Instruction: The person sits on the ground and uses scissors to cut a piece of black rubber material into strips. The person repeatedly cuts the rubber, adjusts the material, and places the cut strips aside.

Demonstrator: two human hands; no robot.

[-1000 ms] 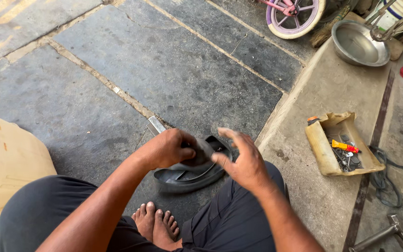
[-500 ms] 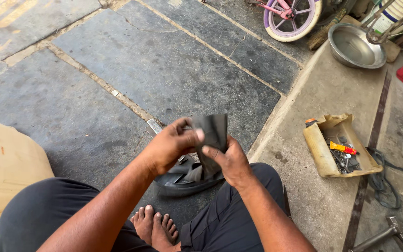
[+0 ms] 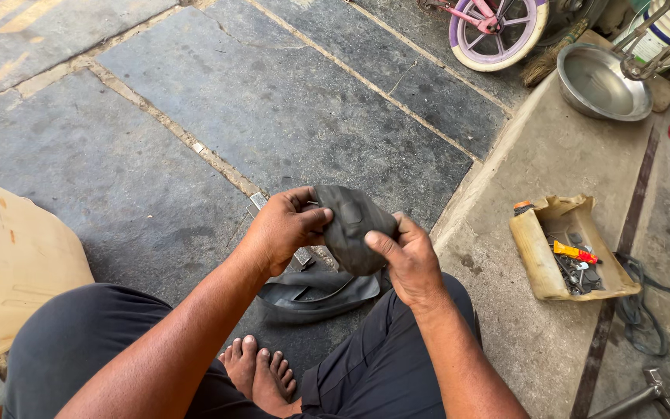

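Observation:
Both of my hands hold a black rubber inner tube (image 3: 353, 226) folded over itself, with a small patch on its surface. My left hand (image 3: 281, 229) pinches its left side with the thumb on top. My right hand (image 3: 409, 260) grips its right side, thumb pressed on the rubber. The rest of the tube (image 3: 316, 293) lies coiled on the stone floor below my hands, near my bare feet (image 3: 259, 372). A flat metal tool (image 3: 258, 202) lies on the floor partly under my left hand.
A tan cardboard box (image 3: 540, 256) with small tools sits on the concrete step at right. A metal bowl (image 3: 602, 81) and a small pink bicycle wheel (image 3: 498, 31) stand at the back. A hammer (image 3: 641, 396) lies at lower right, a tan object (image 3: 9, 264) at left.
My hands lifted the folded part of the tube off the floor and brought it up, and now bend it rounder between both thumbs.

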